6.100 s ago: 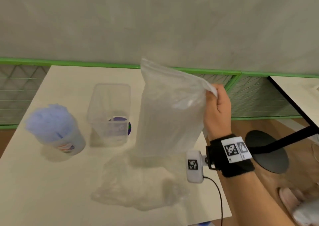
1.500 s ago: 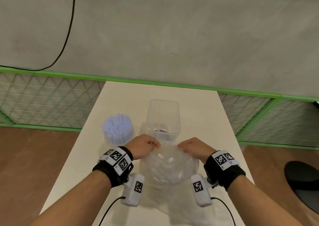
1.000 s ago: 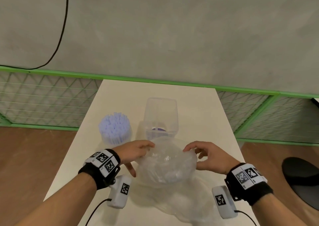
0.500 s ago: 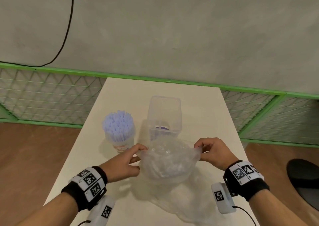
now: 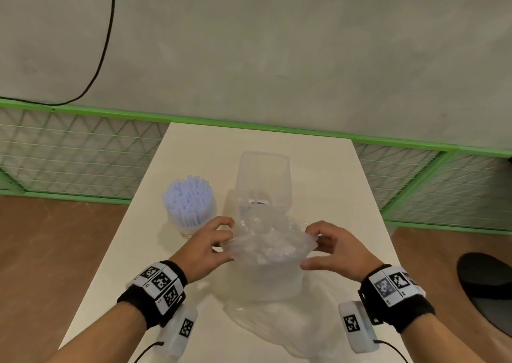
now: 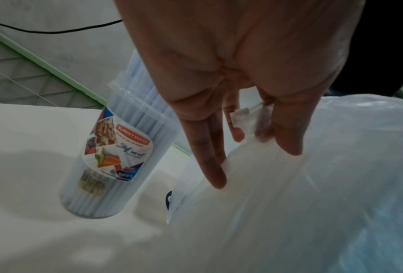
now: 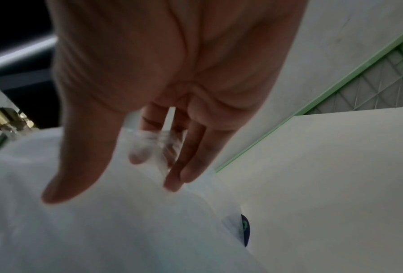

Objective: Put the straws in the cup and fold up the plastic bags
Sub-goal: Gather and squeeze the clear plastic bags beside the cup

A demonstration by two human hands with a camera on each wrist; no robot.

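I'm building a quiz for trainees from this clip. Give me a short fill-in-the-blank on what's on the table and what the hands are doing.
1. Both hands pinch the top edge of a clear plastic ____.
2. The straws stand in a ____ left of the empty container.
3. The straws are pale ____.
4. The left hand and right hand hold ____ sides of the edge.

Missing words: bag; cup; blue; opposite

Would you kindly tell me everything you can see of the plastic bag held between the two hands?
The plastic bag is clear, thin and crinkled. It is held above the table, its upper edge stretched between the left hand and the right hand, which pinch opposite sides. Its lower part drapes onto more clear plastic lying on the table.
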